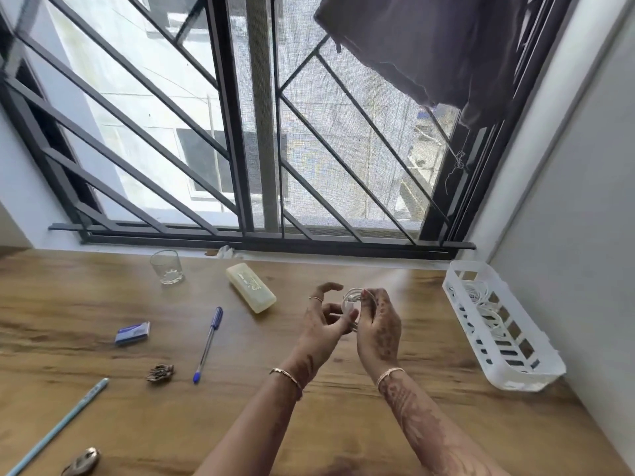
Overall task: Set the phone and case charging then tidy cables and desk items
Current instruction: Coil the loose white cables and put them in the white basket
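Note:
Above the middle of the wooden desk (103,345), my right hand (379,324) grips a small coil of white cable (351,305). My left hand (324,319) is beside it, its thumb touching the coil and its other fingers loosely curled. A white slotted basket (525,372) stands at the right against the wall, with more white cable (484,309) inside it. No phone is in view.
On the desk lie a yellowish case (251,286), an empty glass (167,267), a blue pen (208,343), a small blue box (133,333), a brown hair clip (160,372), a light blue pencil (58,426) and a metallic object (82,462). A barred window runs along the far edge.

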`<state>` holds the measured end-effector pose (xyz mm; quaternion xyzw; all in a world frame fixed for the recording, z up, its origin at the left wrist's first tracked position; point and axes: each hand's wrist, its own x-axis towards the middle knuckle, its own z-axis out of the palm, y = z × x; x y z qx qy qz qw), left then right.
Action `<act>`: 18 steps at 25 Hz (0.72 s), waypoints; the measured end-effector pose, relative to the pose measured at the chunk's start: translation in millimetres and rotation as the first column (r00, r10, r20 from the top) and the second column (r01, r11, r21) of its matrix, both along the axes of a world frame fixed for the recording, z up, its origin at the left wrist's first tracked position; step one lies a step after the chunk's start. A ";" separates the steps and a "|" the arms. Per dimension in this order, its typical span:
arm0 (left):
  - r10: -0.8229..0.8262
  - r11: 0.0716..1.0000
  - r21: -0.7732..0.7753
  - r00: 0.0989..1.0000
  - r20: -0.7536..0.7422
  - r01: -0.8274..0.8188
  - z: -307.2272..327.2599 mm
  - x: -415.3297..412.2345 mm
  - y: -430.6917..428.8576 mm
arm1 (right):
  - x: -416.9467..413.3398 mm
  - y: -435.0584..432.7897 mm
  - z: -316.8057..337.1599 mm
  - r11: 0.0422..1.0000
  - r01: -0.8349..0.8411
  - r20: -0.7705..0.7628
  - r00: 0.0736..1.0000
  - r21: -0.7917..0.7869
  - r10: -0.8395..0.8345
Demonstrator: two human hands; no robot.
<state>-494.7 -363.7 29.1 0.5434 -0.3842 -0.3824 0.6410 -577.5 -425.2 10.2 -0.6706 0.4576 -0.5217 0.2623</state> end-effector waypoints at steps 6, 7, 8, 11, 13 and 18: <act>0.063 0.998 -0.014 0.942 0.329 -0.062 -3.8 -3.7 -1.2 | -3.3 0.6 1.4 1.000 0.004 -0.004 1.000 -0.018 -0.004; 0.065 0.998 -0.018 0.931 0.359 -0.063 -2.1 -3.5 -0.4 | -4.6 1.4 1.8 1.000 0.008 -0.009 1.000 -0.021 -0.009; 0.068 0.998 -0.021 0.922 0.381 -0.065 -1.5 -2.4 -0.3 | -6.3 3.0 2.6 1.000 0.013 -0.016 1.000 -0.025 -0.013; 0.078 0.997 -0.033 0.903 0.422 -0.071 4.7 -4.0 2.2 | -12.3 6.0 6.3 0.999 0.020 -0.035 0.999 -0.050 -0.022; 0.079 0.997 -0.029 0.907 0.414 -0.074 6.3 -6.0 1.2 | -15.5 5.7 10.8 0.998 0.029 -0.048 0.998 -0.060 -0.032; -0.007 0.999 0.036 0.984 0.176 0.000 11.3 -13.7 -7.0 | -30.4 4.5 15.8 0.997 0.074 -0.050 0.996 -0.023 -0.075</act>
